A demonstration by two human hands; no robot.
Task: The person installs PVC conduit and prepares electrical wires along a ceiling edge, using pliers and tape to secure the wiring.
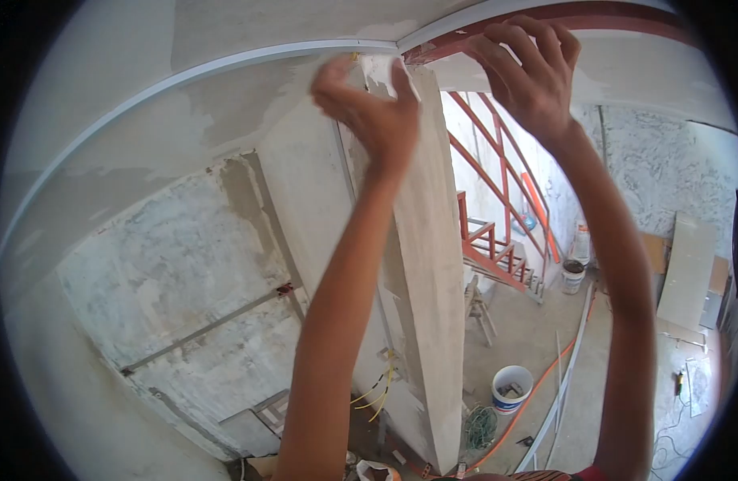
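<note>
Both of my arms reach up overhead. My left hand (373, 112) is in front of the top of a plastered column (429, 240), slightly blurred, its thumb and fingers wide apart with nothing between them. Just above it, a white metal strip (264, 53) runs along the ceiling edge and meets a second white strip (449, 22) at a corner. My right hand (533, 76) is up at a dark red beam (617, 16), overlapping it in this view. Its fingers are half bent and spread, with the fingertips partly hidden and no held object showing.
Far below, a white bucket (512, 387) stands near a coil of green wire (481, 426) and an orange hose (537, 393). A red metal stair frame (497, 252) rises behind the column. Another bucket (573, 276) and a leaning board (686, 272) are farther right. Yellow cables (382, 390) hang beside the column.
</note>
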